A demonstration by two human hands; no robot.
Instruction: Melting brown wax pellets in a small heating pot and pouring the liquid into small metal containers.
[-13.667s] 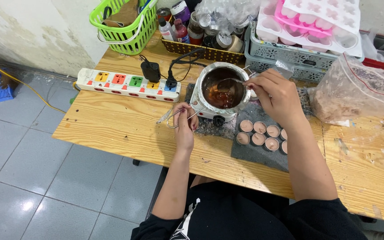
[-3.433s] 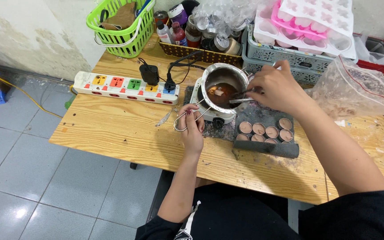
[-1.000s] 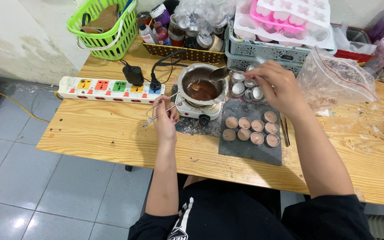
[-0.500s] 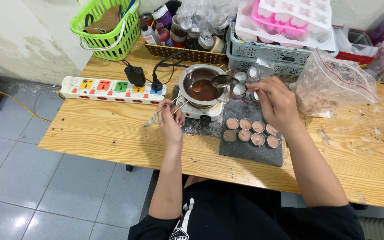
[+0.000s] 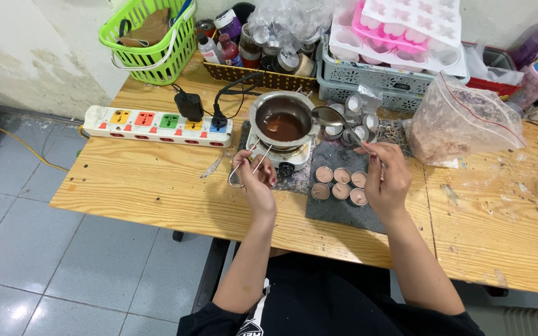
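My right hand (image 5: 386, 180) grips a metal spoon (image 5: 337, 121) whose bowl hovers just right of a small steel pot (image 5: 283, 121) of brown liquid on a little heater. My left hand (image 5: 255, 180) holds metal tongs (image 5: 248, 163) in front of the heater, tips pointing at the pot. Between my hands a dark slate mat (image 5: 344, 208) carries several small round cups (image 5: 340, 184) filled with pinkish-brown wax. Empty metal cups (image 5: 355, 118) are piled beyond the mat.
On the wooden table (image 5: 157, 180), a white power strip (image 5: 157, 124) with coloured sockets lies left, a green basket (image 5: 151, 40) behind it. Grey crates with pink and white moulds (image 5: 406, 31) stand at the back. A clear plastic bag (image 5: 462, 121) sits right.
My right hand has drawn back toward me, lifting the spoon's bowl out past the pot's right rim. My left hand with the tongs has shifted slightly nearer. The camera view has tilted.
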